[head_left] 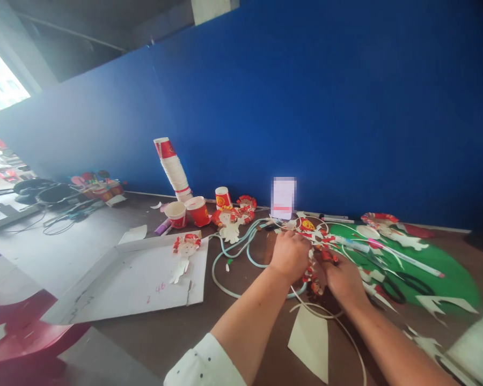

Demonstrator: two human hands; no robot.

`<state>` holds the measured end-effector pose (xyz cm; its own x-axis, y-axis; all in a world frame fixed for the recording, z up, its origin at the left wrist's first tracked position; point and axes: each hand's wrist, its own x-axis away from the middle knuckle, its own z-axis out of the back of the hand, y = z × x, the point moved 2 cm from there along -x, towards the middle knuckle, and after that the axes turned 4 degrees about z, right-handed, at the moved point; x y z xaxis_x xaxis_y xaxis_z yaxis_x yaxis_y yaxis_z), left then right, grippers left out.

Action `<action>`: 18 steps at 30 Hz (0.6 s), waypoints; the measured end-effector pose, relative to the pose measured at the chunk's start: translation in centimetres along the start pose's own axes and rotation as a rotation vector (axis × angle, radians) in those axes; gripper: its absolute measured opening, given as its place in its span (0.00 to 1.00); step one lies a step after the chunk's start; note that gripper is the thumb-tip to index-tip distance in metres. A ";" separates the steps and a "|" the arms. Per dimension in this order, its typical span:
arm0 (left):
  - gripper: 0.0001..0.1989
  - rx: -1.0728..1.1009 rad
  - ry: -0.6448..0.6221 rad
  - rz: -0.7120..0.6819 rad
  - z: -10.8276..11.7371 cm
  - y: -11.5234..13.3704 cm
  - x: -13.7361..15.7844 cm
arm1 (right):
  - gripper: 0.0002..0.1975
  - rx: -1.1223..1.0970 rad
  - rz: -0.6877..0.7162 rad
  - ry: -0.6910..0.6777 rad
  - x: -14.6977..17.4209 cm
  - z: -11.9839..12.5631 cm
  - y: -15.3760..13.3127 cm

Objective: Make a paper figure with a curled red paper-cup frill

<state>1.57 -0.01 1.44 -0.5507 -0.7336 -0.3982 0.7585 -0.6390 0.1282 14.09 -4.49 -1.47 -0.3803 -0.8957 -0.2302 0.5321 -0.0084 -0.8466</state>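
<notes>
My left hand and my right hand are close together over the brown table, fingers curled. Between them is a paper cup cut into red-and-white curled strips, and both hands grip it. My fingers hide part of it. Just beyond lies more cut red-and-white paper with a yellow emblem. A marker with a pale blue barrel lies to the right of my hands. Scissors with black handles rest on a green sheet. Pale blue cable loops around the left side.
A tilted stack of paper cups stands near the blue partition, with loose cups beside it. A paper figure lies on a white board. A bright screen leans at the back. Paper scraps lie in front.
</notes>
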 end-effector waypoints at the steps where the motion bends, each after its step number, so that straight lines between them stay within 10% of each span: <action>1: 0.10 -0.003 -0.002 -0.004 0.0 0.0 0.0 | 0.17 -0.001 0.002 0.004 0.0 0.0 0.0; 18: 0.11 0.110 0.114 0.072 -0.9 -0.3 0.1 | 0.19 -0.024 -0.027 0.026 0.0 0.1 0.3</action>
<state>1.60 0.31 0.50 -0.4487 -0.7512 -0.4841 0.7482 -0.6120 0.2563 14.36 -4.50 -1.65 -0.4139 -0.8835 -0.2196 0.5036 -0.0212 -0.8637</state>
